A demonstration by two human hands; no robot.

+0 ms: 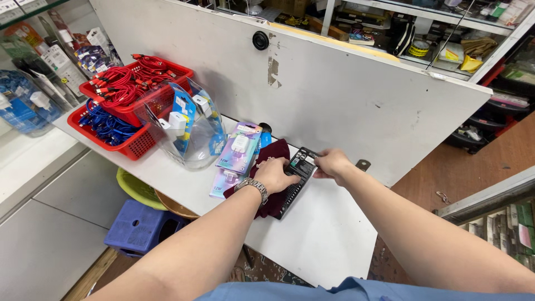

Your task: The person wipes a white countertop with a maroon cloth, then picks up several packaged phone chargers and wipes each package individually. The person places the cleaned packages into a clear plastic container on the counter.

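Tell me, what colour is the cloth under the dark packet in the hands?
Dark maroon: the cloth lies beneath the dark packet, seen clearly in the head view.

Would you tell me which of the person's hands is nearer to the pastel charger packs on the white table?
Left. The left hand rests on the dark red cloth right beside the charger packs; the right hand grips the black box's far end, farther away.

Bright, even indoor light from above; soft, short shadows fall under the forearms onto the white laminate tabletop (329, 234). Mild glare marks the clear curved plastic display jar (192, 131). Wide-angle distortion bends the frame edges. Focus is sharp centrally; the cluttered glass-fronted shelves (446, 33) behind appear slightly soft.
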